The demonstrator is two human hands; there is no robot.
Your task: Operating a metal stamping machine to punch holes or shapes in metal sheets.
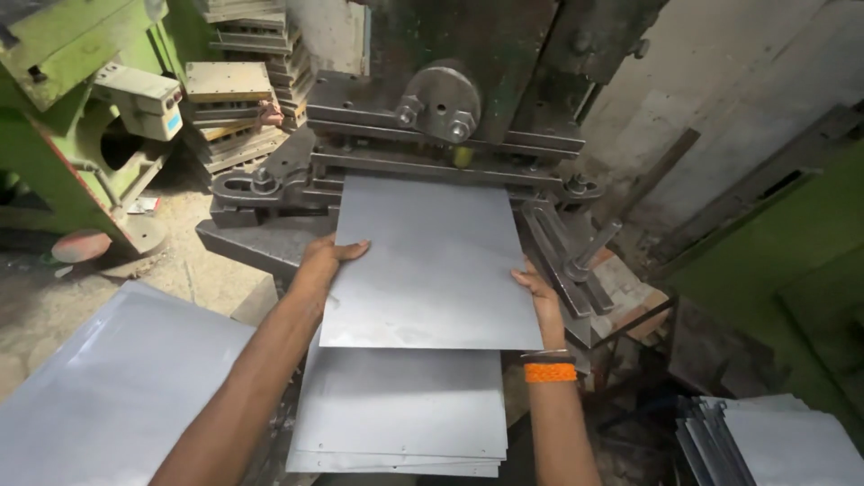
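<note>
Nearest to me, both my forearms reach up from the bottom edge, the right one with an orange wristband. My left hand grips the left edge of a grey metal sheet, thumb lying on top and fingers curled underneath; my right hand holds the right edge, though I can't quite see how its fingers wrap there. This sheet lies flat with its far edge under the clamp bar of the dark press machine. Below it sits a stack of similar sheets with small holes along the near edge. Another large sheet lies to my left, and more sheets sit at lower right.
</note>
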